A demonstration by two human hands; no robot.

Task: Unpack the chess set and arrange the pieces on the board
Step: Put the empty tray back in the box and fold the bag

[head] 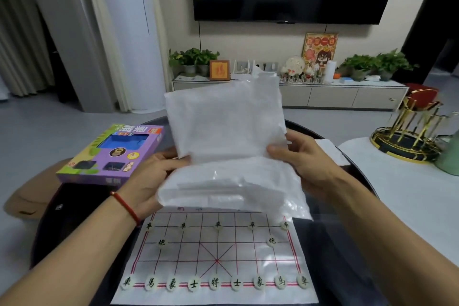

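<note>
Both hands, left [149, 176] and right [305, 159], grip the bag [228, 146] above the board's [216, 256] 12 o'clock half; judged best to lift it clear toward the box [111, 154] at 10 o'clock without brushing the pieces [216, 283].

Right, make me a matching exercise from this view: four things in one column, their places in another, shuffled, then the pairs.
Things:
1. plastic bag
2. purple game box
3. gold rack
4. chess pieces

Places:
A. on the white table to the right
B. in rows on the paper board
C. held up in both hands, left hand and right hand
D. at the dark table's left edge

Pairs: 1-C, 2-D, 3-A, 4-B
</note>
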